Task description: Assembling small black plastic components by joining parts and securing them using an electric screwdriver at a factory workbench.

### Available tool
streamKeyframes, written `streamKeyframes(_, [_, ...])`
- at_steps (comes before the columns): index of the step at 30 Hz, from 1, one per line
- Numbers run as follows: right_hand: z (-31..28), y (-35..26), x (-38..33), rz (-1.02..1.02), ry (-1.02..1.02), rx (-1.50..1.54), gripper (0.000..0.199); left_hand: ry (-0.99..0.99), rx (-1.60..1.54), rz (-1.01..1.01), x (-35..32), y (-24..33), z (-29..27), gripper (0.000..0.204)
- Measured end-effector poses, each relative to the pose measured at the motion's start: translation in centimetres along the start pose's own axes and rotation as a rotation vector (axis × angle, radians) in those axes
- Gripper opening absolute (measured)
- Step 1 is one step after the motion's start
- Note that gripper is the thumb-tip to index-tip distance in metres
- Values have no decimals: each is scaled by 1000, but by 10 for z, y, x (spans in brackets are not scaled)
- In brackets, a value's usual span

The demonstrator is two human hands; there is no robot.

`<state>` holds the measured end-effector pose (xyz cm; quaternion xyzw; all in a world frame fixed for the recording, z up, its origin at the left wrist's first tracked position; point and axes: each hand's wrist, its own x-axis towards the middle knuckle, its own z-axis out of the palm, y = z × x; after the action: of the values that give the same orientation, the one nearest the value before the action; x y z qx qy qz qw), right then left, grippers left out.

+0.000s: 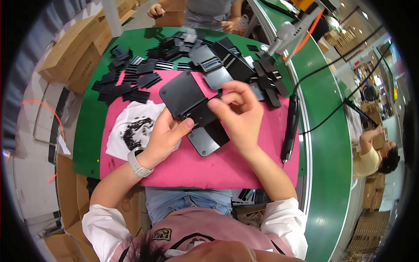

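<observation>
Above the pink mat (244, 170), my left hand (168, 133) grips a black plastic stand part (183, 94), a flat rounded plate with a narrower jointed section. My thumb presses on that section. Over its right end, my right hand (240, 109) pinches a small black piece (219, 93), mostly hidden by the fingers. Below the joint is another glossy black plate (205, 140); whether it is attached or lies on the mat I cannot tell. Left of my left hand, a white cloth (118, 142) carries a scatter of tiny black pieces (137, 133), too small to identify.
A black electric screwdriver (291, 126) with a cable stands or hangs at the mat's right edge. Black plastic parts (172, 48) heap across the far green table (85, 144). A grey microphone-like device (286, 31) is beyond. Another person (209, 13) is opposite; cartons (70, 56) stand left.
</observation>
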<state>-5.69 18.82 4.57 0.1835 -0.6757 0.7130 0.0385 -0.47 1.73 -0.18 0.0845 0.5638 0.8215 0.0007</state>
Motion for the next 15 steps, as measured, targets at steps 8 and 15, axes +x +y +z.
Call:
streamKeyframes(8, [-20,28,-4,-327,121,-439,26,-55,-12,37,17,-19,28,51])
streamKeyframes(15, [-10,30,-7,-335,6,-859,25,-53,15,27,12,-26,25,48])
